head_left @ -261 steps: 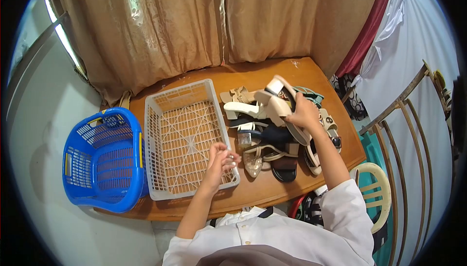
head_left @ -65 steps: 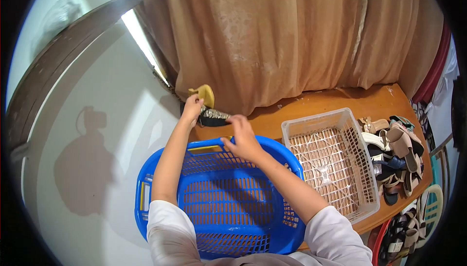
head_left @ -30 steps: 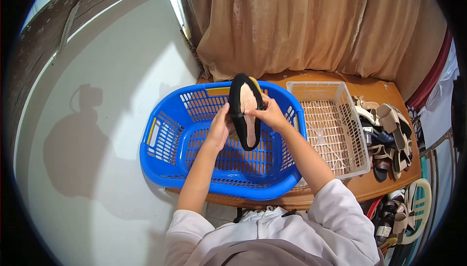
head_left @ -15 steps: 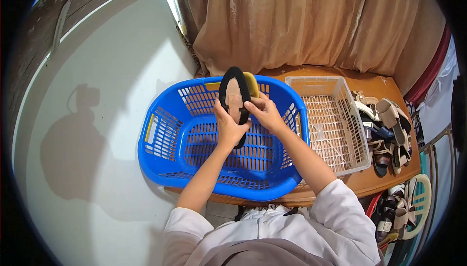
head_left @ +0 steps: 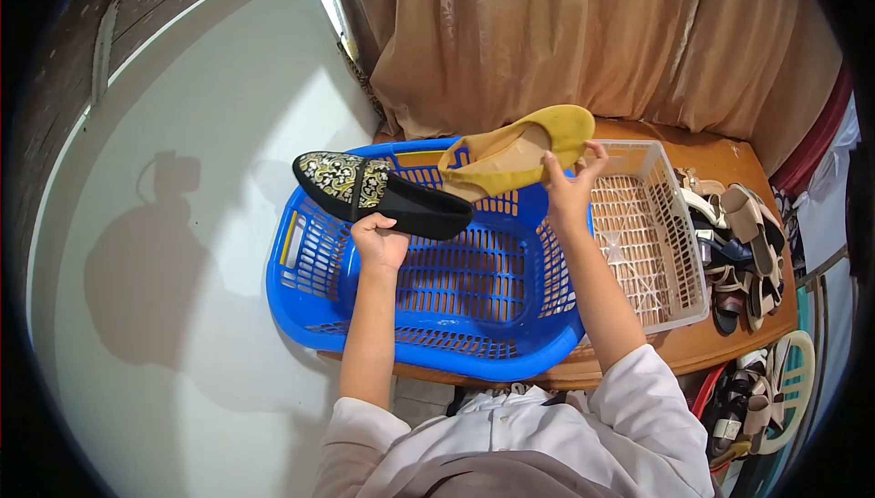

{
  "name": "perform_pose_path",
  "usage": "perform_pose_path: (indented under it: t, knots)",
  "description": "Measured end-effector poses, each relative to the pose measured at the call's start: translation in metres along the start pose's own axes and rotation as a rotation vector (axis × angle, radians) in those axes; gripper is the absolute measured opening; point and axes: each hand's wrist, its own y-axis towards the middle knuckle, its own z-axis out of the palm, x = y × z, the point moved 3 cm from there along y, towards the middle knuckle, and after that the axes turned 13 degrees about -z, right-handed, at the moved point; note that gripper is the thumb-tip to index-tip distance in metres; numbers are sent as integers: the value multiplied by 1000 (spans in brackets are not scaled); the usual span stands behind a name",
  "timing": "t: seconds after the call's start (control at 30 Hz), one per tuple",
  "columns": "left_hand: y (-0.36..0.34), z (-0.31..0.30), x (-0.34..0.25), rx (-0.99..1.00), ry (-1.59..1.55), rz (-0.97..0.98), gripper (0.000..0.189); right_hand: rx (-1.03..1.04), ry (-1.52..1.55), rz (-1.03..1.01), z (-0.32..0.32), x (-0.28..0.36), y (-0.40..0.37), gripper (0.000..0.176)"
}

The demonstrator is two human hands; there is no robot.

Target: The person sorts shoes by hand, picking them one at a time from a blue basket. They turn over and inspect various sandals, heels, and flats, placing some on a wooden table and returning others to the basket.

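A black loafer (head_left: 415,205) with a patterned floral toe is gripped by my left hand (head_left: 378,243), its toe pointing left. My right hand (head_left: 571,190) pinches a mustard-yellow flat shoe (head_left: 570,129) near its toe, which points up and to the right. The heels of the two shoes come close together in the middle, the black one overlapping slightly in front. Both shoes are held above a blue plastic basket (head_left: 510,369), whose slotted bottom shows beneath them.
A clear plastic crate (head_left: 694,305) stands on the brown wooden table (head_left: 729,338) right of the basket. Several sandals (head_left: 743,225) lie piled at the table's right end. More footwear (head_left: 752,398) sits on a pale chair (head_left: 802,379) below. A brown curtain (head_left: 547,33) hangs behind.
The shoes, held together before with the black one's sole showing, are now spread apart sideways. My left hand moved left with the black loafer, my right hand right with the yellow flat.
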Motion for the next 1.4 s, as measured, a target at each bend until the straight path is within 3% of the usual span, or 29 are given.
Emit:
perform_pose_path:
  t: [0.1,0.33,0.5,0.6,0.7,0.77,0.87,1.03,1.13,1.27,1.4]
  knots:
    - [-4,5,-5,76,-9,24,58,-136,49,7,-10,-8,8,51]
    - [3,-9,-1,91,13,42,59,-92,319,278,-5,-15,3,30]
    - [15,-34,2,124,19,-41,52,-102,430,307,3,-4,-3,27]
    - [17,-45,8,115,132,56,47,-44,408,352,13,-8,-14,27]
    - [0,-8,14,-28,118,106,42,-15,408,398,23,-11,-28,32]
    - [18,-39,22,431,145,160,58,-9,432,435,28,-13,-34,34]
    - [0,-10,25,-42,159,61,69,39,445,470,33,-10,-41,36]
    - [8,-22,20,61,105,13,71,263,336,374,37,0,-43,39]
    - [9,-22,21,115,50,-2,72,254,327,379,39,6,-45,39]
    - [2,-8,35,93,136,-32,69,176,488,562,45,-10,-58,44]
    - [4,-8,39,42,134,-33,71,223,337,641,46,-3,-62,41]
